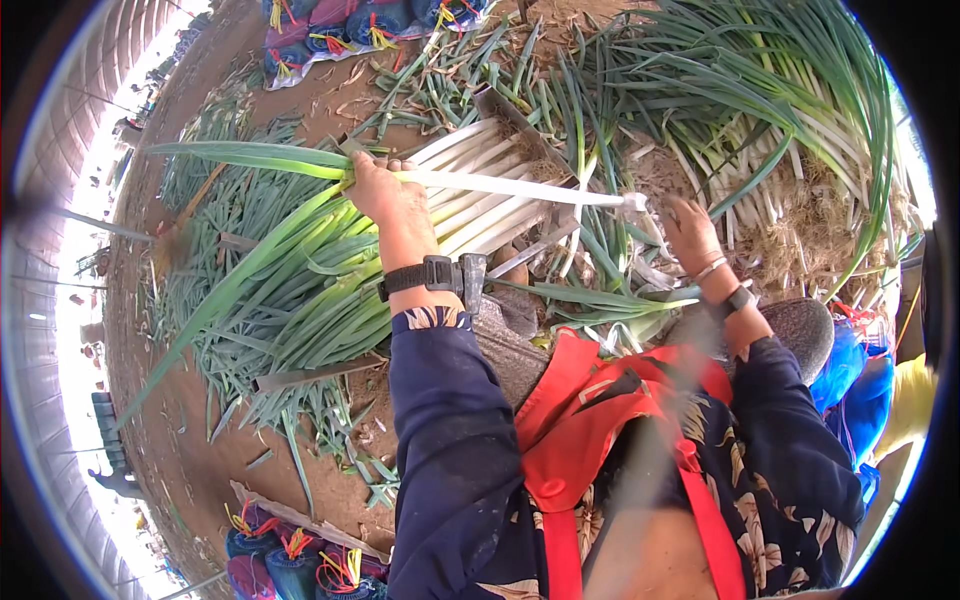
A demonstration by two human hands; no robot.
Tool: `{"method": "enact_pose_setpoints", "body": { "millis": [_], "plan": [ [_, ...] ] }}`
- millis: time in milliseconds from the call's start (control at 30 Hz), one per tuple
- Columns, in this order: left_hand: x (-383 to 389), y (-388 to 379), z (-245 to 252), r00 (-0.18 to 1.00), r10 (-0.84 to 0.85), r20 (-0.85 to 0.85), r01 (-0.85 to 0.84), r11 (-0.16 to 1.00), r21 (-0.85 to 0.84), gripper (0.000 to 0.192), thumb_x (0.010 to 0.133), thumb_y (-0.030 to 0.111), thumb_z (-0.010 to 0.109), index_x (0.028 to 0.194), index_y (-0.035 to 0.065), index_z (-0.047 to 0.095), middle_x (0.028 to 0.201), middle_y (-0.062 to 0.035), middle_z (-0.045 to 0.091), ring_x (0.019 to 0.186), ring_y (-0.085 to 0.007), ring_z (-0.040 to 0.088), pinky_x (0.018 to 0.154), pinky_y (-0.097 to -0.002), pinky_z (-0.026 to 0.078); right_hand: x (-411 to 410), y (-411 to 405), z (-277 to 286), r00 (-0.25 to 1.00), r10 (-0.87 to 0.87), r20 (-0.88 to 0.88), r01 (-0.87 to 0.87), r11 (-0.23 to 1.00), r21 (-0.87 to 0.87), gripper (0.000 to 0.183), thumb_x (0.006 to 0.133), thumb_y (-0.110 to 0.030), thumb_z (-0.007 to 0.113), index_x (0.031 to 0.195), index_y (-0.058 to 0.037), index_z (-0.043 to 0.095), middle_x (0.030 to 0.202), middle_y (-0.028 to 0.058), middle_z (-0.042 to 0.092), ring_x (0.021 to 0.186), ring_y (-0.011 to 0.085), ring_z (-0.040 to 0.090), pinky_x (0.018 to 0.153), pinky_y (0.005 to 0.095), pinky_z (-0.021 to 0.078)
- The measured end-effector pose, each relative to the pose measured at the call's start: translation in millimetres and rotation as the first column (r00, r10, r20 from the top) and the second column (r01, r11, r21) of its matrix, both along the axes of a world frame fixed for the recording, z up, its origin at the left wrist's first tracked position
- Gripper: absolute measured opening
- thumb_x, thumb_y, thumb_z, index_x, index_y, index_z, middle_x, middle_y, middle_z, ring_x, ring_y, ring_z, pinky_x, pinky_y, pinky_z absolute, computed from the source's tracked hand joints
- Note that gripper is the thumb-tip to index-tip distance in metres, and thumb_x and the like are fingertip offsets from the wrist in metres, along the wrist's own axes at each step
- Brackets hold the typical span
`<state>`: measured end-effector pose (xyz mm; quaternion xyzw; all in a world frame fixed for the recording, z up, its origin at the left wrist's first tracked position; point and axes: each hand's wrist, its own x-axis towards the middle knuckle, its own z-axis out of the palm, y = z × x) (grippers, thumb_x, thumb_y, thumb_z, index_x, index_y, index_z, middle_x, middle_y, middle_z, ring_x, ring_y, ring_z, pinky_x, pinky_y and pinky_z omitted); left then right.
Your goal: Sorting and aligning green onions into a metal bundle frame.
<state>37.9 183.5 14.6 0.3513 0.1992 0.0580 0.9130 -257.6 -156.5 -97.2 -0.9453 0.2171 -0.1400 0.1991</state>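
My left hand [390, 191] grips a large green onion [517, 187] where its white stalk meets the leaves. The stalk lies nearly level and its trimmed root end points to the right. Just beyond that end is my right hand [690, 234], apart from the stalk, its fingers loosely bent and nothing plainly visible in them. Under the left forearm a pile of green onions [487, 217] rests in a metal frame [521, 131], white stalks to the right and green leaves to the left.
Untrimmed green onions [817, 165] with hairy roots are heaped at the right. Torn leaves [600, 304] litter the ground around my knees. Bundled blue net bags [367, 26] with coloured ties lie at the top, and more tied bags [292, 562] at the bottom left. Blue plastic [855, 382] is at the right.
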Motion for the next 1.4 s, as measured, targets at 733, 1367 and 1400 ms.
{"method": "enact_pose_setpoints", "body": {
  "millis": [733, 1367, 1400],
  "plan": [
    [22.0, 205.9, -77.0, 0.933, -0.064, -0.355, 0.359, 0.048, 0.932, 0.03, 0.098, 0.029, 0.067, 0.116, 0.0049, 0.065, 0.109, -0.0167, 0.067, 0.105, -0.029, 0.065, 0.088, -0.0457, 0.055, 306.5, 184.1, -104.0, 0.916, 0.345, -0.207, -0.392, 0.881, -0.265, 0.023, 0.092, -0.019, 0.058, 0.111, -0.0177, 0.071, 0.115, 0.0051, 0.067, 0.117, 0.0246, 0.062, 0.098, 0.0471, 0.0463],
    [89.3, 222.7, -147.6, 0.866, -0.358, -0.349, 0.13, -0.512, 0.849, 0.048, 0.081, 0.025, 0.081, 0.123, 0.0068, 0.069, 0.114, -0.0135, 0.069, 0.107, -0.0312, 0.063, 0.097, -0.0424, 0.049, 286.3, 187.0, -112.0, 0.853, 0.469, 0.231, -0.48, 0.877, -0.009, 0.04, 0.09, -0.011, 0.056, 0.128, -0.0038, 0.063, 0.139, 0.021, 0.059, 0.133, 0.0351, 0.053, 0.115, 0.0506, 0.039],
    [83.3, 209.5, -130.8, 0.878, -0.313, -0.363, 0.233, -0.382, 0.894, 0.049, 0.084, 0.023, 0.08, 0.126, 0.0012, 0.066, 0.116, -0.0134, 0.07, 0.106, -0.0265, 0.065, 0.096, -0.0393, 0.05, 263.7, 192.1, -108.3, 0.779, 0.514, 0.359, -0.508, 0.853, -0.12, 0.039, 0.089, -0.01, 0.057, 0.126, -0.0022, 0.064, 0.136, 0.02, 0.061, 0.13, 0.0363, 0.054, 0.112, 0.05, 0.0415]
  ]
}}
